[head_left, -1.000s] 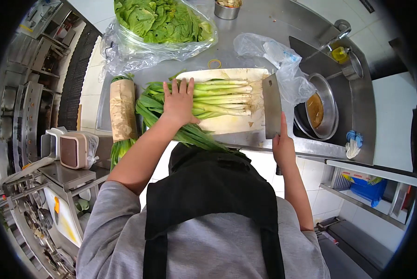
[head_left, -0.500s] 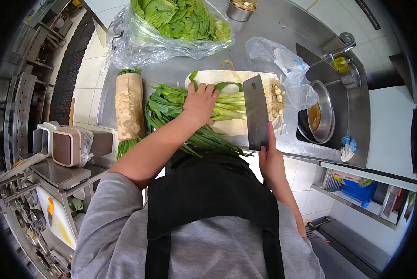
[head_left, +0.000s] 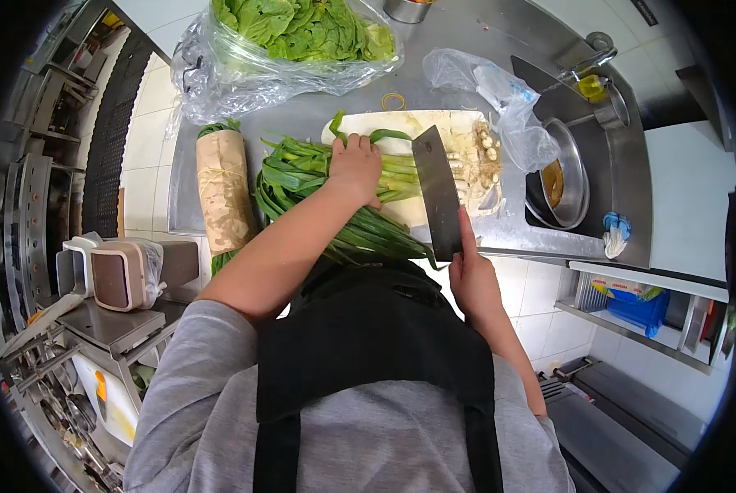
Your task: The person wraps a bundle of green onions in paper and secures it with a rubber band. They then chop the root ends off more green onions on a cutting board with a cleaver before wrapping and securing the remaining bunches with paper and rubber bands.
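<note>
A bunch of spring onions (head_left: 302, 174) lies across the white cutting board (head_left: 413, 215), with its leaves spilling off toward the left and the counter's front edge. My left hand (head_left: 356, 168) is closed over the stalks, gripping them from above. In my right hand (head_left: 474, 283) is a cleaver (head_left: 439, 191), its broad blade crossing the stalks and its handle mostly hidden by my fingers. My index finger lies along the blade's lower end. Right of the blade, white bulb ends (head_left: 485, 152) with stringy roots rest on the board.
A paper-wrapped bundle of greens (head_left: 223, 189) lies at left. Behind are leafy lettuce (head_left: 302, 29) in clear plastic, a yellow rubber band (head_left: 393, 101) and a plastic bag (head_left: 499, 99). The sink at right holds a metal bowl (head_left: 580, 185).
The cleaver has shifted left along the stalks and its blade is more tilted, leaving more of the white ends showing to its right. My left hand keeps its hold.
</note>
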`<move>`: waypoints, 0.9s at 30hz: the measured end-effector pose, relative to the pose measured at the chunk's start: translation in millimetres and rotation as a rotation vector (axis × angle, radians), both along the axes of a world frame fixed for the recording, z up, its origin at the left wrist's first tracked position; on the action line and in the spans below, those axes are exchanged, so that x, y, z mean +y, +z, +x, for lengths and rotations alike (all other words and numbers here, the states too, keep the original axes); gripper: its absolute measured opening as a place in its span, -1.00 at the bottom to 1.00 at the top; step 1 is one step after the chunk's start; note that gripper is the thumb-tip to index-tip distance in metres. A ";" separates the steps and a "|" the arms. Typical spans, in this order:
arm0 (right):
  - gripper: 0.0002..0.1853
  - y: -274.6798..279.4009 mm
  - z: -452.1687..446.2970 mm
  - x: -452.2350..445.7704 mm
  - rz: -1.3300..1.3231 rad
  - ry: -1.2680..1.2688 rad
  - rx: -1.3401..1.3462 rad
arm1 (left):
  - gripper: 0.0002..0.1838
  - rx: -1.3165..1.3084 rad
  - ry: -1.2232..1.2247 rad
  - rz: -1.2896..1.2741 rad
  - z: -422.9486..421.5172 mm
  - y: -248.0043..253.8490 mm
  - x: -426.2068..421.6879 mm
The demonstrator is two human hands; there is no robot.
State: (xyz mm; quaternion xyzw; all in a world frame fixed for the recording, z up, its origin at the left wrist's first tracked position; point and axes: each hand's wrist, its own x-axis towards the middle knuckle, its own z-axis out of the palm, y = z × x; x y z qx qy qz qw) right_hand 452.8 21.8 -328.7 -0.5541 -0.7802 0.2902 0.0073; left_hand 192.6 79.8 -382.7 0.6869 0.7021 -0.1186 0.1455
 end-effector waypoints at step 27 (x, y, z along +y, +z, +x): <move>0.01 27.2 -78.5 48.5 -0.124 0.274 -0.258 | 0.13 -0.129 0.146 0.107 -11.8 -18.8 -8.3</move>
